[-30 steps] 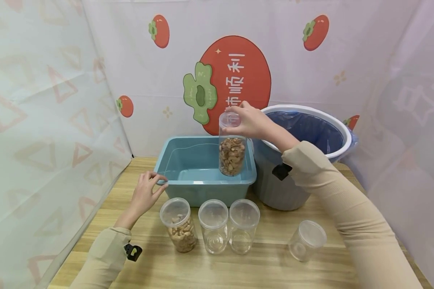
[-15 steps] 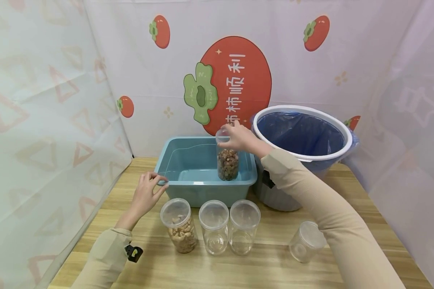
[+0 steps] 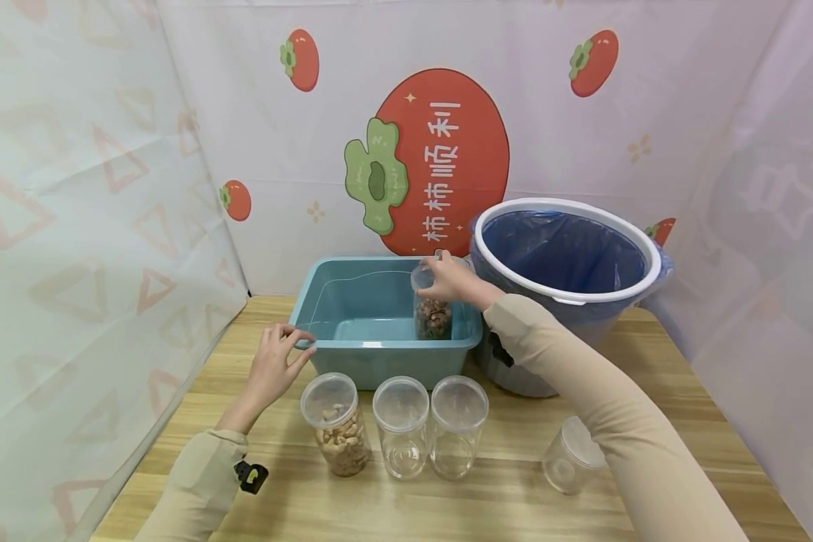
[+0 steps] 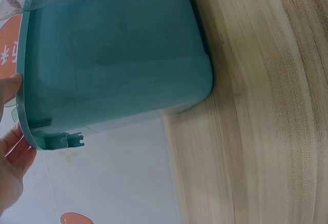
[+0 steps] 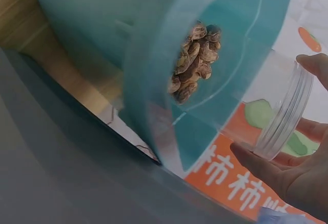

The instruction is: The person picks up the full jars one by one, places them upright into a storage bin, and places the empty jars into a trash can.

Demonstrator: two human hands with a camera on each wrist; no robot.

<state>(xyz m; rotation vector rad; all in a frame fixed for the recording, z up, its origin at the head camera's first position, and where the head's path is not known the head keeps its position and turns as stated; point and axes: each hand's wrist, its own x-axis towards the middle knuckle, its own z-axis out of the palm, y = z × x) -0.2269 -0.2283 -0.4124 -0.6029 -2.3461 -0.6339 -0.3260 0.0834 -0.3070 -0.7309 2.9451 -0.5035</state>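
My right hand (image 3: 452, 281) grips a clear plastic jar (image 3: 433, 318) around its lidded top. Brown wrinkled nuts or beans fill its lower part. The jar stands nearly upright in the right end of a blue plastic basin (image 3: 388, 366); whether it touches the bottom is hidden. In the right wrist view, thumb and fingers curl round the clear lid (image 5: 287, 114). My left hand (image 3: 275, 363) pinches the basin's front left rim, thumb and fingers on either side of the corner in the left wrist view. Just right of that hand stands a lidded jar of cashews (image 3: 342, 444).
Two lidded jars without contents, the left one (image 3: 403, 436) and the right one (image 3: 456, 436), stand before the basin. A shorter lidded jar (image 3: 569, 458) stands right, partly behind my sleeve. A grey bin (image 3: 518, 373) with a blue liner (image 3: 562, 252) adjoins the basin's right side.
My right hand has lowered the jar of brown nuts or beans from above the basin down into its right end. The left hand has stayed at the rim.
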